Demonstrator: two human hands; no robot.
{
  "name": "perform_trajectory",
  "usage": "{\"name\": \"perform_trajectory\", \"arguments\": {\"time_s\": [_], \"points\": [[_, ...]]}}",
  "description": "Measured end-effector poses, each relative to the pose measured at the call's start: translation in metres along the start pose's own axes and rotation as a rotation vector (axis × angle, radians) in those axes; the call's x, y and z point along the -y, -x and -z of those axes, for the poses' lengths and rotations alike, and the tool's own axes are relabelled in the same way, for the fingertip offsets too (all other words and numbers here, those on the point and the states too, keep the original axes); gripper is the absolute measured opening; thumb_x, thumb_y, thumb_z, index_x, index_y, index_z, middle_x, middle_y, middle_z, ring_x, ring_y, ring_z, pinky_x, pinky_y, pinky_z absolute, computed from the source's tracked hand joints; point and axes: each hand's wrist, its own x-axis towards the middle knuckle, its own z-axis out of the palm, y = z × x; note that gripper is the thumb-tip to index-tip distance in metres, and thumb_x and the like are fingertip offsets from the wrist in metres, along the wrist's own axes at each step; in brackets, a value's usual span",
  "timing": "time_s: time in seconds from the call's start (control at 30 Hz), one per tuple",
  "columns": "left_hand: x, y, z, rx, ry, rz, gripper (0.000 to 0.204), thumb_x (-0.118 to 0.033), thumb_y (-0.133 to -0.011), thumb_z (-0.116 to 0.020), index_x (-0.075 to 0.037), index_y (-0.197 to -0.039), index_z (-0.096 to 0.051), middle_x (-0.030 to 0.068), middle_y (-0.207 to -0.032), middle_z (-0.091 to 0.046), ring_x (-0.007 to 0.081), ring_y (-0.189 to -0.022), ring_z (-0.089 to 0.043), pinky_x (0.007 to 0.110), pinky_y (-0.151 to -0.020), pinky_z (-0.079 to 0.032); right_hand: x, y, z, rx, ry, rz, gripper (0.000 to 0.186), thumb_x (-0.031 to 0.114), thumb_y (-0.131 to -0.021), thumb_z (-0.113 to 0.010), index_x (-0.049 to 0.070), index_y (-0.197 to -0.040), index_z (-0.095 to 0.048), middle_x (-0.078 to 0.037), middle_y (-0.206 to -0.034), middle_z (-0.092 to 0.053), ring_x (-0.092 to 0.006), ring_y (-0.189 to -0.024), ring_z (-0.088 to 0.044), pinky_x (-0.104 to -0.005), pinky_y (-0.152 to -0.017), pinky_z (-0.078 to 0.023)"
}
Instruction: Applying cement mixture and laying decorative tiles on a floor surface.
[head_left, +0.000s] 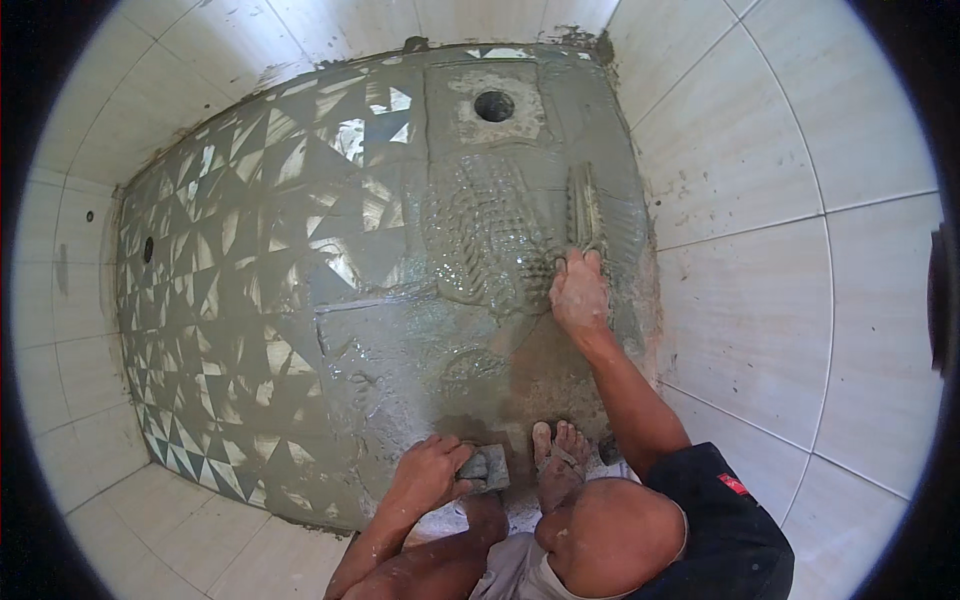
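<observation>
My right hand is stretched forward and shut on the handle of a notched trowel. The trowel's blade lies on wet grey mortar that is combed into ridges. My left hand rests low near my body, gripping a small grey mortar-covered tool pressed on the floor. My bare foot stands just right of that tool. The floor has grey and white triangle-patterned tiles, partly smeared over with mortar.
A round drain hole sits in a square recess at the far end, beyond the trowel. Pale wall tiles enclose the floor on the right, far and left sides. A small dark hole shows at the left. Plain light tiles lie at the lower left.
</observation>
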Motion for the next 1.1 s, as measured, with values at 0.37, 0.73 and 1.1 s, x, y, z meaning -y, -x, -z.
{"name": "perform_trajectory", "arguments": {"time_s": [0.37, 0.73, 1.1], "points": [[0.005, -0.008, -0.009, 0.038, -0.012, -0.052, 0.052, -0.027, -0.068, -0.084, -0.011, -0.113, -0.064, 0.0078, -0.106, -0.063, 0.0303, -0.100, -0.063, 0.041, -0.085, -0.054, -0.058, -0.016, -0.057, 0.115, 1.329, 0.545, 0.013, 0.032, -0.093, -0.058, 0.019, -0.091, -0.054, -0.002, -0.076, -0.060, -0.0230, -0.069, -0.059, -0.0426, -0.057, -0.045], [0.001, -0.009, -0.004, 0.030, -0.004, -0.035, 0.053, -0.026, -0.068, -0.084, -0.010, -0.115, -0.064, 0.0086, -0.105, -0.063, 0.0315, -0.102, -0.063, 0.041, -0.086, -0.054, -0.100, -0.066, -0.040, 0.312, 0.293, 0.017, 0.007, 0.025, -0.090, -0.056, 0.020, -0.087, -0.052, -0.005, -0.079, -0.053, -0.0235, -0.073, -0.058, -0.0415, -0.058, -0.045], [0.004, 0.001, 0.002, 0.031, 0.027, 0.012, 0.053, -0.024, -0.067, -0.084, -0.009, -0.115, -0.065, 0.0096, -0.105, -0.065, 0.0322, -0.100, -0.064, 0.041, -0.088, -0.053, -0.070, -0.040, -0.106, 0.493, 0.268, -0.202, 0.011, 0.022, -0.099, -0.051, 0.012, -0.102, -0.053, -0.008, -0.093, -0.053, -0.0253, -0.081, -0.056, -0.0405, -0.068, -0.048]]}}
